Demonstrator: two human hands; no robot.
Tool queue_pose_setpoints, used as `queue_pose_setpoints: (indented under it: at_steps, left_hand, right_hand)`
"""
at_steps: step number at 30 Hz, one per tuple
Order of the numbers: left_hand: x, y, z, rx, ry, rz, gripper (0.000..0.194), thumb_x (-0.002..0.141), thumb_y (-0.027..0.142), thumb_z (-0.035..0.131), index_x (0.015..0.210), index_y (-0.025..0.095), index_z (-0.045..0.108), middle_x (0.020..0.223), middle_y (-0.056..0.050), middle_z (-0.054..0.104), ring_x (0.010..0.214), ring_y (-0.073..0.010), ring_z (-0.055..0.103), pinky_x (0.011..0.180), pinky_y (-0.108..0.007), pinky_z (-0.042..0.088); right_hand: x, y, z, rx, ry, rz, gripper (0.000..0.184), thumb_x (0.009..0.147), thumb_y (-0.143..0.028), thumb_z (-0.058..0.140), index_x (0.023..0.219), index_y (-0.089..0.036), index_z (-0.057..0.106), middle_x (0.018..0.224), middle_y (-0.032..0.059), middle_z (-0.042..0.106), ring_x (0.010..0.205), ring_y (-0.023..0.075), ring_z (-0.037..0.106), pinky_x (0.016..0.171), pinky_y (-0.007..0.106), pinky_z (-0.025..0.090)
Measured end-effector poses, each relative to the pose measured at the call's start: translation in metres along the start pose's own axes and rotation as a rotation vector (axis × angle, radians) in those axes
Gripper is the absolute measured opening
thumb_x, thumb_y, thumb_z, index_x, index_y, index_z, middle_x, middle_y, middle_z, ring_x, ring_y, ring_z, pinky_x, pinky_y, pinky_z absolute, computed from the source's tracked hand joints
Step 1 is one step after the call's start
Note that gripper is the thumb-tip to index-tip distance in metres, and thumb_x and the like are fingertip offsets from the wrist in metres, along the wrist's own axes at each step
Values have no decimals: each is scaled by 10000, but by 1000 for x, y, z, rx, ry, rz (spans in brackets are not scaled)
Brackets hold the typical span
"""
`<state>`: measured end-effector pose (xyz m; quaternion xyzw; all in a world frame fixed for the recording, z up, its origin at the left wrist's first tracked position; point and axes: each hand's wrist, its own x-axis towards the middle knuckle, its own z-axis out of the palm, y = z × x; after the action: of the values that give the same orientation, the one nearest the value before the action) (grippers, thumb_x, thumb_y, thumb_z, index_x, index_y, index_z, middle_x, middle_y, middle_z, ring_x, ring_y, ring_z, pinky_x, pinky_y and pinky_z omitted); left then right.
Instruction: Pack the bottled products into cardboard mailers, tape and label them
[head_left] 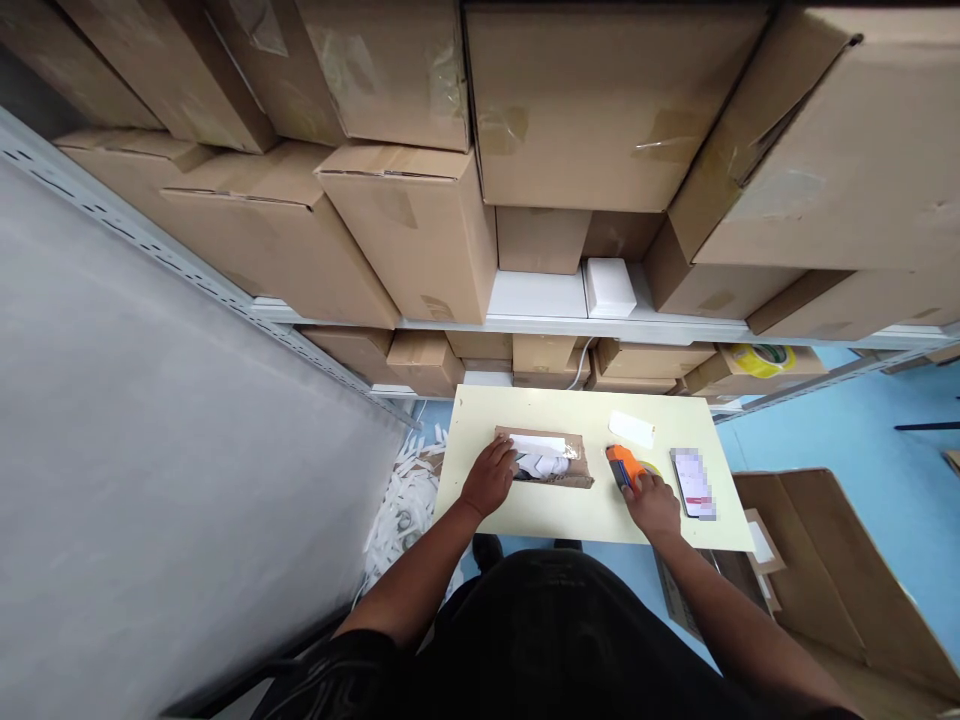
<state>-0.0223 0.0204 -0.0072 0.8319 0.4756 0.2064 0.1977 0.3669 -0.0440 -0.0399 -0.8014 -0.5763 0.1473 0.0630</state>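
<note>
Both arms reach forward, left hand (pixel 491 475) palm down, right hand (pixel 652 505) with fingers curled.

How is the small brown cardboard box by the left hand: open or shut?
Open: crumpled white contents show inside the box.

Pale yellow table (pixel 551 405), open cardboard box (pixel 559 481), white slip (pixel 631 429), phone (pixel 694 484) at right

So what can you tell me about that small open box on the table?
The box is long, narrow and brown, apparently cardboard, with uneven edges. It lies open side up on the pale table. Crumpled white material shows inside, with a white strip along its far side. The left hand touches its left end.
</note>
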Motion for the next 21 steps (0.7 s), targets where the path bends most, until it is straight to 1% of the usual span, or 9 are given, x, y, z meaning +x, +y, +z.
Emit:
queue_pose_setpoints:
  at_steps: [3, 6, 9, 12, 14, 17, 19, 21]
  left_hand:
    - [1, 3, -1, 21, -7, -18, 476, 923, 102, 442, 1361, 164, 617, 1514, -128, 541, 1537, -267, 338, 1277, -527, 327]
    - [2, 6, -4, 27, -11, -24, 469, 914, 107, 469, 1349, 175, 631, 1510, -123, 544, 1525, -278, 352, 1273, -521, 309]
    - [2, 10, -7, 57, -16, -62, 452, 911, 125, 509, 1332, 206, 650, 1498, -111, 559, 1474, -308, 406, 1241, -530, 312]
    - [2, 13, -7, 111, -6, -115, 426, 920, 148, 529, 1316, 227, 664, 1435, -111, 605, 1364, -324, 490, 1172, -521, 359]
    - [4, 14, -7, 133, 1, -121, 408, 920, 154, 536, 1298, 219, 673, 1382, -121, 630, 1274, -324, 537, 1116, -511, 397]
    - [9, 14, -7, 127, 11, -107, 371, 914, 144, 531, 1244, 198, 694, 1317, -129, 646, 1162, -311, 578, 1038, -486, 453]
    - [14, 14, -9, 96, 22, -103, 347, 903, 122, 521, 1187, 181, 711, 1266, -129, 657, 1118, -296, 594, 1008, -453, 480]
    - [19, 15, -12, 43, 39, -121, 328, 887, 101, 513, 1127, 172, 725, 1210, -124, 672, 1096, -279, 606, 996, -415, 496]
  right_hand:
    - [5, 4, 11, -88, -72, 10, 463, 847, -381, 577, 1262, -200, 675, 1321, 250, 600, 1232, 448, 526, 936, 607, 432]
    - [12, -3, 16, -145, -85, 19, 399, 854, -361, 584, 1200, -205, 706, 1225, 246, 650, 1231, 437, 535, 929, 594, 418]
    - [19, -11, 13, -201, -101, 46, 326, 861, -366, 576, 1102, -217, 737, 1153, 209, 699, 1182, 393, 579, 901, 535, 449]
    - [21, -16, 2, -191, -123, 125, 358, 865, -420, 559, 1054, -176, 739, 1048, 208, 721, 1088, 378, 634, 861, 496, 470]
    - [19, -16, -11, -115, -108, 180, 399, 866, -462, 529, 1027, -157, 729, 956, 196, 724, 976, 359, 663, 810, 458, 478]
    - [10, -16, -44, 149, -63, 206, 359, 849, -474, 489, 899, -184, 695, 803, 111, 701, 778, 282, 641, 685, 358, 454]
    - [2, -18, -72, 372, -5, 183, 297, 836, -455, 485, 795, -205, 642, 701, 48, 642, 690, 236, 582, 616, 317, 410]
    - [-5, -27, -100, 543, 53, 112, 256, 828, -433, 499, 716, -219, 582, 646, 11, 574, 665, 209, 525, 592, 301, 378]
